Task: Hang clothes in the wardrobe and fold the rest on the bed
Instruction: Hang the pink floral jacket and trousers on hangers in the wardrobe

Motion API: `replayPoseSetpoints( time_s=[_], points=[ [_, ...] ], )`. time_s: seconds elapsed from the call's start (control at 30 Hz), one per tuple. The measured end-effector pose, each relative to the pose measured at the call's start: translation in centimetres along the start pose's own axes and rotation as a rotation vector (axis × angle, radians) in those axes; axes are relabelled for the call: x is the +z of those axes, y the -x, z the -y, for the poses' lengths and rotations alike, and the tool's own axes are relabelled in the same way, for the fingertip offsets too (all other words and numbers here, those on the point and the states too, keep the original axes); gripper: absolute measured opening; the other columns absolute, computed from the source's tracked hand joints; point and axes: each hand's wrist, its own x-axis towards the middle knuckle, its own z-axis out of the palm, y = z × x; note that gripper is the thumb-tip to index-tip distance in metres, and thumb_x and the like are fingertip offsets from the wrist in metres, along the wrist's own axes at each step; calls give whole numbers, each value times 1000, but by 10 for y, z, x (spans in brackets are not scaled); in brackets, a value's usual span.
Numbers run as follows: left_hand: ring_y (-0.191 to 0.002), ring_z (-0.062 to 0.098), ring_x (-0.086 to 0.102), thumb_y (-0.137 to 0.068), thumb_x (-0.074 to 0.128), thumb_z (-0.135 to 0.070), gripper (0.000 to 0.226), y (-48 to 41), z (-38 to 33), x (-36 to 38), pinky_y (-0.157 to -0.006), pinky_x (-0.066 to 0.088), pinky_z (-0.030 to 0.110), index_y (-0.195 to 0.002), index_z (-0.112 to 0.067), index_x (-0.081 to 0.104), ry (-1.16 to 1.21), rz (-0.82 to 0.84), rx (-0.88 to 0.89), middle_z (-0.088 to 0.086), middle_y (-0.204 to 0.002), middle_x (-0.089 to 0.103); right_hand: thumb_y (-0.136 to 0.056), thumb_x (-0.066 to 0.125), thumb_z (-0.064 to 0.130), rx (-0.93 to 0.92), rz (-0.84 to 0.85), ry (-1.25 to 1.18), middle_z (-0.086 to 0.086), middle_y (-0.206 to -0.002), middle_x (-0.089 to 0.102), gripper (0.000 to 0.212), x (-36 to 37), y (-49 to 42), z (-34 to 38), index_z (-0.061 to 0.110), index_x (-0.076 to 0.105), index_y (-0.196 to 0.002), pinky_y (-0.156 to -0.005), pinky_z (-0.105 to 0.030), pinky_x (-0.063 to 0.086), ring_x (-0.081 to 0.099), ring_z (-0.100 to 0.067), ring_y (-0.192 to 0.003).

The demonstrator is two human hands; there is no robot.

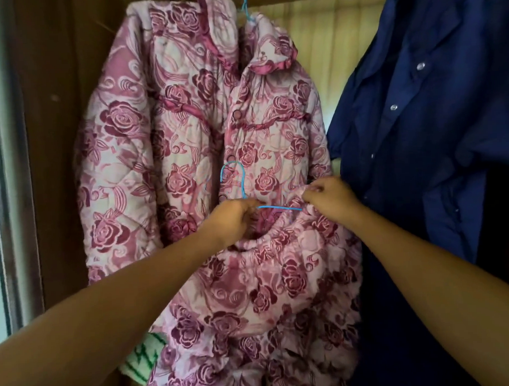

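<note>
A pink quilted jacket with a rose print [187,131] hangs in the wardrobe on a blue hanger whose hook [246,8] shows at the top. In front of it I hold matching rose-print quilted trousers [280,293] by the elastic waistband. A second blue wire hanger [241,187] is partly threaded into that waistband, hook upward. My left hand [234,219] grips the hanger's base together with the waistband. My right hand [328,199] pinches the waistband's right edge over the hanger's arm.
A dark blue buttoned garment [433,143] hangs close on the right, touching the pink clothes. The brown wardrobe wall [57,113] and a pale frame [4,172] stand on the left. A white and green striped cloth [143,361] shows low down behind the trousers.
</note>
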Motion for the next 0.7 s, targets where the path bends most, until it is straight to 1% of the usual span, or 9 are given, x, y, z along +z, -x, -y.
replayPoseSetpoints(
  time_s=[0.07,0.13,0.2,0.27,0.33,0.43,0.5,0.6,0.7],
  points=[
    [-87,19,65,-100,50,-5,29,-5,4,-8,-74,44,24,-117,-13,72,15,-6,-21,0,-90,69,-90,68,25,21,122,-102,-18,-87,72,30,-5,0,-2,-5,72,-87,-71,-30,43,63,-20,-81],
    [-97,18,67,-101,51,-6,28,-7,6,-13,-80,45,20,-117,-13,73,33,-9,-50,2,-102,74,-92,68,29,39,243,-59,-10,-112,72,28,-15,-1,-8,7,77,-108,-91,-33,45,63,-24,-109],
    [-104,13,64,-102,50,-7,28,-7,1,-16,-84,43,15,-117,-11,73,54,-7,-54,3,-114,73,-89,72,41,53,441,101,7,-136,50,49,-23,6,-9,31,62,-136,-110,-35,35,44,-18,-131],
    [-104,16,65,-103,49,-8,28,-6,-5,-15,-87,48,21,-117,-10,72,65,5,-63,4,-116,73,-85,76,49,60,532,142,12,-139,43,69,-18,15,-11,36,47,-145,-109,-35,38,44,-16,-130],
    [-92,13,68,-104,48,-7,26,-6,-11,-17,-81,52,29,-116,-13,70,125,-1,-79,5,-103,74,-82,75,56,-62,391,189,4,-130,60,64,-6,23,-17,27,52,-134,-98,-36,50,59,-16,-113],
    [-61,4,54,-104,50,-12,23,1,-20,-31,-61,44,26,-124,-23,49,192,12,-28,1,-81,63,-72,61,78,-165,127,214,-3,-96,72,70,-3,31,-23,21,58,-112,-79,-44,57,68,-21,-85],
    [-71,12,54,-101,56,-32,32,11,-12,-43,-64,41,31,-126,-28,35,38,23,17,-3,-91,61,-73,62,77,-169,-13,190,-7,-85,71,65,-15,31,-27,19,59,-102,-72,-43,56,67,-26,-78],
    [-89,16,58,-94,53,-63,52,30,5,-65,-76,46,35,-131,-32,33,-133,49,-48,-7,-108,55,-83,74,53,-139,-199,97,-8,-91,74,42,-37,27,-32,16,65,-101,-74,-40,55,69,-30,-85],
    [-79,22,64,-91,50,-68,66,35,6,-82,-78,54,39,-147,-41,26,-214,74,-106,-8,-82,60,-85,77,44,-108,-277,19,-7,-98,75,35,-51,21,-32,16,69,-105,-81,-38,55,69,-28,-92]
  ],
)
